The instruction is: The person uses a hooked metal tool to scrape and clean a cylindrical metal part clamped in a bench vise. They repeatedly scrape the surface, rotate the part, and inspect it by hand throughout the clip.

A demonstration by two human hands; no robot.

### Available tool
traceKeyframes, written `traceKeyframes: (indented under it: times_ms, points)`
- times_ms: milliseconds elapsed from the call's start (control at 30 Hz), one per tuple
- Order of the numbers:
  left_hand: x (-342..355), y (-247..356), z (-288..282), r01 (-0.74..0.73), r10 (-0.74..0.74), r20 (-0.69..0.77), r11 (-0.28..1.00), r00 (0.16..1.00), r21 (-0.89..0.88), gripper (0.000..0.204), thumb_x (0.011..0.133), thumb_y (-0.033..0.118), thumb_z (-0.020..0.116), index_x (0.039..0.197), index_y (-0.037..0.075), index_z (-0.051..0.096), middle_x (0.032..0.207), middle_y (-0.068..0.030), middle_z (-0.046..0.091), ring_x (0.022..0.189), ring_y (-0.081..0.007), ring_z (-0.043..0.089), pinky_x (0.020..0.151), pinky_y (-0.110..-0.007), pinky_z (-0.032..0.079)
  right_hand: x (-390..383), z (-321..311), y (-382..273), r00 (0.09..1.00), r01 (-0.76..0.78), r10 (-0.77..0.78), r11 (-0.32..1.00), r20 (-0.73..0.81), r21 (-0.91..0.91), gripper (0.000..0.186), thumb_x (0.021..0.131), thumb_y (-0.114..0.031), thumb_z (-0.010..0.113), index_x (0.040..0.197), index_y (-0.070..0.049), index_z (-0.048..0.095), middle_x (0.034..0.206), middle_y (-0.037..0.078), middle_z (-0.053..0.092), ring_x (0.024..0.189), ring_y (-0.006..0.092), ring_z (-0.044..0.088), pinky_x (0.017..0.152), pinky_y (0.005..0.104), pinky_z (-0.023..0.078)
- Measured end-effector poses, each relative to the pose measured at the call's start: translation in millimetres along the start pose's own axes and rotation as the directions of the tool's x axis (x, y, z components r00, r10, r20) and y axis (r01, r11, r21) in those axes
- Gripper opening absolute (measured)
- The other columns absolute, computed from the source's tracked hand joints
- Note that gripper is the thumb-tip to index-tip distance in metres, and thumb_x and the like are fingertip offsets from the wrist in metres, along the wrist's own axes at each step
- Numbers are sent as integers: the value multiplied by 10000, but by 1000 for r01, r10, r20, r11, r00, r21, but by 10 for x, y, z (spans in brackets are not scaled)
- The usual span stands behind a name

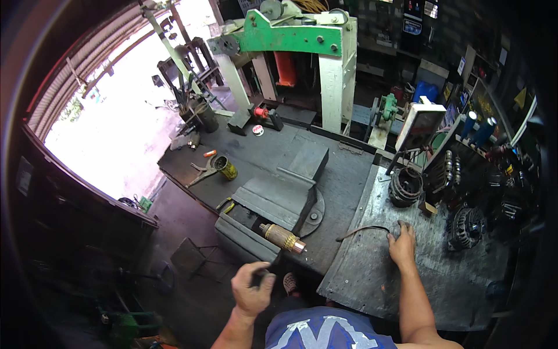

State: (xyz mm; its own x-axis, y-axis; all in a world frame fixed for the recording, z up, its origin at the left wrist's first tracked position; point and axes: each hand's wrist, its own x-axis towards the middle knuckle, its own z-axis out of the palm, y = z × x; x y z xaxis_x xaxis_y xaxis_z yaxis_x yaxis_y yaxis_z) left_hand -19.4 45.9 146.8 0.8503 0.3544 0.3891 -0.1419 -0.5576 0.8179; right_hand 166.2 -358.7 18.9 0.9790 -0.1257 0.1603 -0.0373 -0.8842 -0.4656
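Observation:
My left hand (pixel 253 289) is raised at the bench's near edge, fingers curled around something dark that I cannot make out. My right hand (pixel 402 244) is on the metal-topped side bench (pixel 436 273), fingers bent at the end of a thin curved dark strip (pixel 363 229). A copper-ended armature (pixel 282 237) lies on its side beside dark steel blocks (pixel 270 200) on the main bench (pixel 354 174). A small yellow-handled tool (pixel 226 205) lies near those blocks. A motor-like part with a finned housing (pixel 465 227) stands right of my right hand.
A green-and-white press frame (pixel 290 38) stands behind the bench. A yellow cylinder (pixel 226 168) stands at the bench's left. A dark round container (pixel 405 187) and several parts crowd the right. A folding chair (pixel 189 259) stands on the floor at lower left, below a bright open doorway.

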Motion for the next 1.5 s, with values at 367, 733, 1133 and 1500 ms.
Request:
traceKeyframes:
  times_ms: [367,733,1133,1500]
  points:
    - [814,-829,-19,-205,216,-142,975,966,87,260,859,-11,705,1117,13,686,772,-75,638,731,-249,605,788,-396,554,-382,42,-502,960,-39,31,999,278,24,226,938,-101,813,1100,28,722,1084,238,741,1006,455,725,881,486,581]
    - [792,-837,-142,-195,193,29,979,981,66,176,1089,210,614,1142,44,588,732,-23,552,811,-176,522,1066,-457,451,-608,213,-385,959,-256,244,964,147,75,148,965,-13,777,1080,38,698,1032,178,682,837,329,724,756,409,587]
    - [668,-1008,-52,-115,139,-161,982,977,148,187,1063,97,629,1187,-42,651,1011,-88,638,833,-163,566,766,-323,484,-697,-300,378,951,-299,302,953,63,-54,142,956,-61,772,1042,23,695,1027,227,707,961,442,710,855,517,562]
    - [727,-895,91,-71,138,-265,966,954,247,221,1039,79,678,1207,-60,710,1098,-150,755,999,-261,695,938,-391,547,-1106,-224,907,899,-310,351,932,263,-186,145,940,-37,646,1061,31,688,1072,279,732,1061,491,713,931,595,560]
